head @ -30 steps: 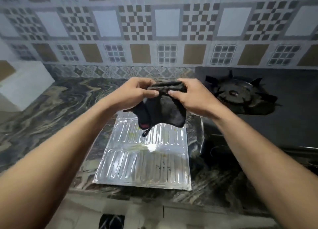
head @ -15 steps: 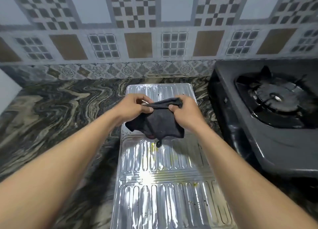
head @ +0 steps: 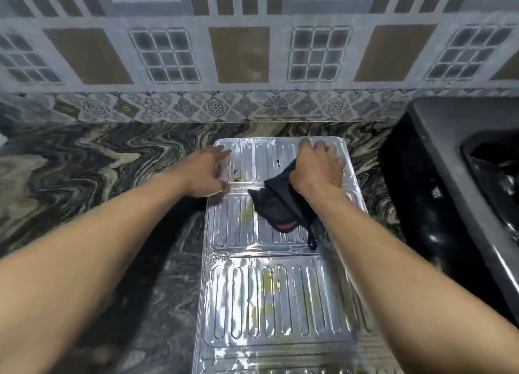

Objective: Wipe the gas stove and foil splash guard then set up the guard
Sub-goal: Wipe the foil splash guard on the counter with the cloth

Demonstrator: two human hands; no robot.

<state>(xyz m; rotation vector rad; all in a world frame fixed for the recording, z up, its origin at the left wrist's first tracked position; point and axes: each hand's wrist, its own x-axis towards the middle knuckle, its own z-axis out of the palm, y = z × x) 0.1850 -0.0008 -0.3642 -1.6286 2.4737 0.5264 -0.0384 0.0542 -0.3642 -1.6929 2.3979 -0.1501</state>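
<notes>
Head camera, looking down along two bare forearms. The gas stove (head: 460, 160) was cut off at the right edge, so only its dark body and part of one burner well showed. The foil splash guard (head: 280, 295) lay flat on the marbled countertop (head: 84, 165), just left of the stove; its near end ran out of the bottom of the frame. Yellowish smears and small dark specks marked its ribbed panels. The right hand (head: 318, 167) pressed a dark cloth (head: 280, 205) onto the guard's far panel, fingers spread over it; most of the cloth's front was hidden beneath the palm. The left hand (head: 206, 174), open and slightly blurred, rested at the guard's far left edge. Patterned wall tiles (head: 238, 53) rose behind.
</notes>
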